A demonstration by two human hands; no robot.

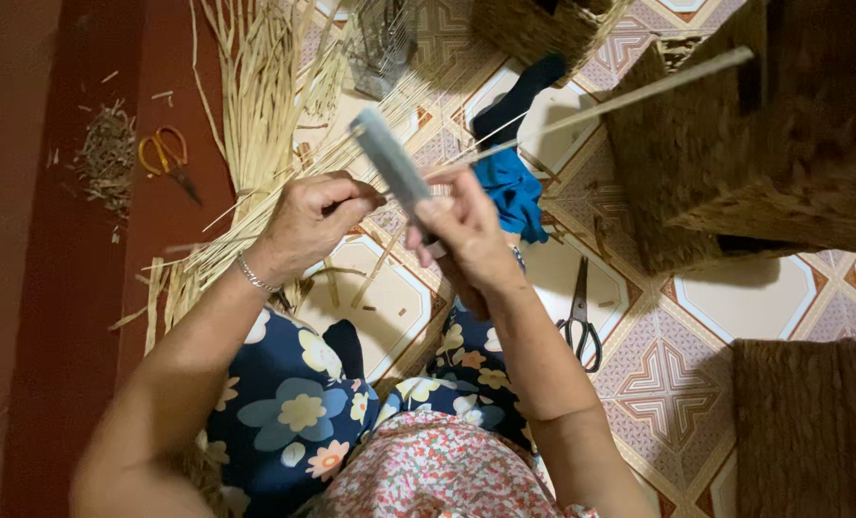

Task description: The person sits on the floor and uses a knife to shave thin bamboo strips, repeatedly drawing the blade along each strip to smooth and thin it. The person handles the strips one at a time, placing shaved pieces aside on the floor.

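— Patterned floor tiles (696,374); what is in hand?
— A flat grey metal strip (389,168), raised mid-view, right hand (461,235) fingers clenched round it. Left hand (313,216) pinches a pale straw strand (581,110).
— Progress?
— Woven brown baskets (735,163) stand finished; loose straw bundle (255,105) remains.

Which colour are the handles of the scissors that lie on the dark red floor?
Orange; the scissors show best in the head view.

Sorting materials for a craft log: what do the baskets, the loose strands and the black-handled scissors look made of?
Baskets: woven dried plant fibre, rough and matte brown. Loose strands: pale dry straw or reed, flat and stiff-looking. Black-handled scissors: dull grey metal blades, probably steel; handles dark, likely plastic or coated.
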